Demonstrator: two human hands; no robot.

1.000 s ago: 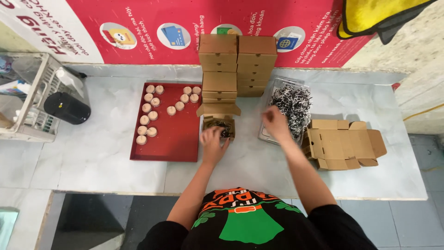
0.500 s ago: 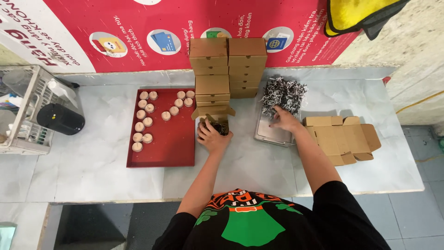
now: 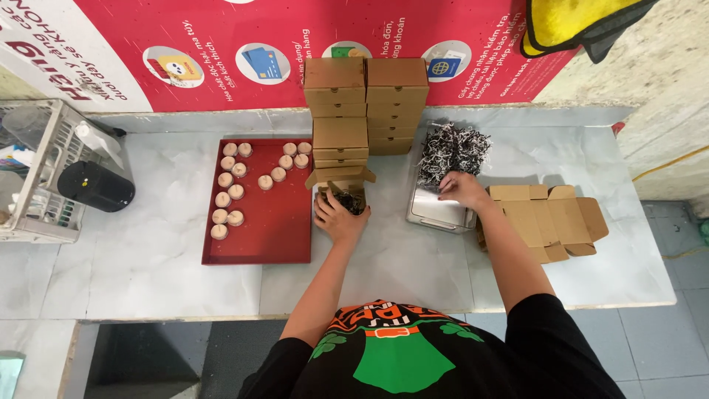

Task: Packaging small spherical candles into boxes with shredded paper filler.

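Reaching right hand [image 3: 461,190] into shredded paper [image 3: 452,148].

Red tray [image 3: 277,236], brown boxes [image 3: 367,103]

An open brown cardboard box [image 3: 341,193] stands upright on the table just right of the red tray [image 3: 258,244], its flaps spread outward and dark shredded paper showing inside. The left hand [image 3: 338,218] rests on its near edge. Farther right of the red tray, a heap of black-and-white shredded paper [image 3: 452,148] sits piled in a shallow metal tray [image 3: 436,210]; the right hand [image 3: 461,188] touches the heap's near side.
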